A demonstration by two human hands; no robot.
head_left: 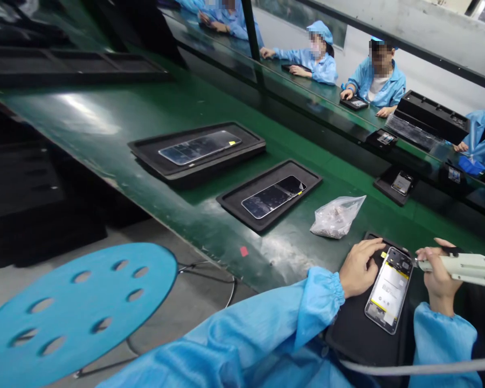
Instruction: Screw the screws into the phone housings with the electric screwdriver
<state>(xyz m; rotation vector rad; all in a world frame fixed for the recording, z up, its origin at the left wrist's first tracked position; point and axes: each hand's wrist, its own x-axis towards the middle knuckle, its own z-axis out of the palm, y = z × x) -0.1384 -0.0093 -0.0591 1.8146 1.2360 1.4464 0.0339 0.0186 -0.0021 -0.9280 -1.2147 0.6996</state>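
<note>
The opened phone (pixel 389 291) lies on a black tray (pixel 359 334). The left hand (pixel 358 269) presses flat on the phone's left edge, grip open; the right hand (pixel 438 277), beside the phone's top right, closes around an electric screwdriver (pixel 463 267), tip at the phone's top.

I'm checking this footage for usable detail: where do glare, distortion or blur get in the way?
Head view: overhead light glares on the green belt at upper left and reflects off the two phone screens in trays; straight edges bow and tilt toward the frame edges; faces of the people opposite are blurred; the open phone, left hand and right hand with the screwdriver read sharp.
</note>
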